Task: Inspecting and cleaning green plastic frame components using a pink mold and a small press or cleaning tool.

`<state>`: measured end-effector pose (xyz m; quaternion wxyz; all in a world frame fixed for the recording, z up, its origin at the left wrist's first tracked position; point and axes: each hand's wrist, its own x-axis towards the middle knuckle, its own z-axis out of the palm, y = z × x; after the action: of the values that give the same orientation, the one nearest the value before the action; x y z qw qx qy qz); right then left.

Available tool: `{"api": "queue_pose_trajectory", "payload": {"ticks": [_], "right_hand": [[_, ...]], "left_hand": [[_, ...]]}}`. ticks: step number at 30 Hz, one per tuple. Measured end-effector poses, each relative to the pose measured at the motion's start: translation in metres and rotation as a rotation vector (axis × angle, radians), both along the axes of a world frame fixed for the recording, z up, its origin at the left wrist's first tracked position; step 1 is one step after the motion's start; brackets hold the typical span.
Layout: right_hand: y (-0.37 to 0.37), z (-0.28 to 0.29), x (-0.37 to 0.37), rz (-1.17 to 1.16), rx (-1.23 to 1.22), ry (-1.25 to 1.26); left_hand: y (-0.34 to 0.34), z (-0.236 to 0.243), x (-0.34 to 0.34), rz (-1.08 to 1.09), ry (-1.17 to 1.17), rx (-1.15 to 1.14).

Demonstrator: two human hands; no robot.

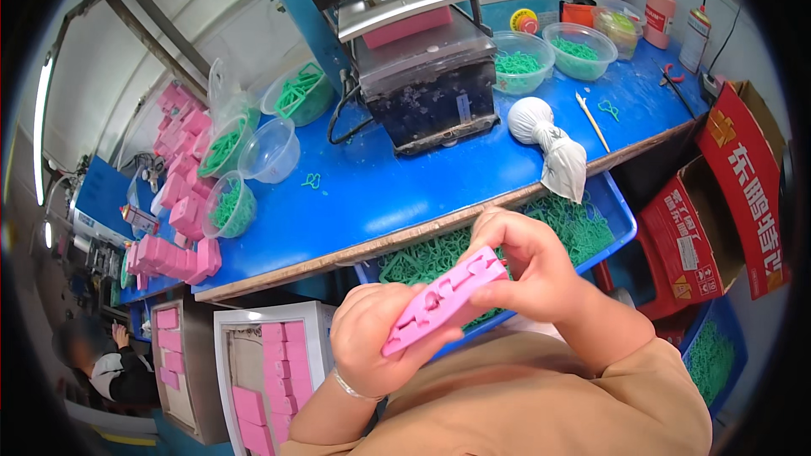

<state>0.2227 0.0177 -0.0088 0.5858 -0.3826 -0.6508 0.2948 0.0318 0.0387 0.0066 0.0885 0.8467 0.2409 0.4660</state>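
Observation:
Between my hands is a pink mould block, tilted, with shaped hollows cut along the side facing up. My left hand is closed around its lower left end. At the upper right end, my right hand grips it with the thumb along the near edge and the fingers on the far side. Just beyond and below the block lies a blue crate of thin green shaped pieces. My hands and the block cover part of that crate.
A press with a pink block inside stands on the blue table. Around it are bowls, a tied white cloth bag and a brush-like stick. Pink blocks pile up left; a red carton stands right.

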Motion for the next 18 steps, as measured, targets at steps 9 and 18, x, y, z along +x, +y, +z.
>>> {"api": "queue_pose_trajectory", "payload": {"ticks": [9, 18], "right_hand": [[0.002, -0.015, 0.0, 0.554, -0.04, 0.349], [-0.01, -0.019, -0.022, -0.24, 0.067, 0.03]], "left_hand": [[0.001, 0.002, -0.008, -0.494, -0.269, -0.673], [-0.007, -0.022, 0.016, 0.074, -0.235, -0.214]]}}
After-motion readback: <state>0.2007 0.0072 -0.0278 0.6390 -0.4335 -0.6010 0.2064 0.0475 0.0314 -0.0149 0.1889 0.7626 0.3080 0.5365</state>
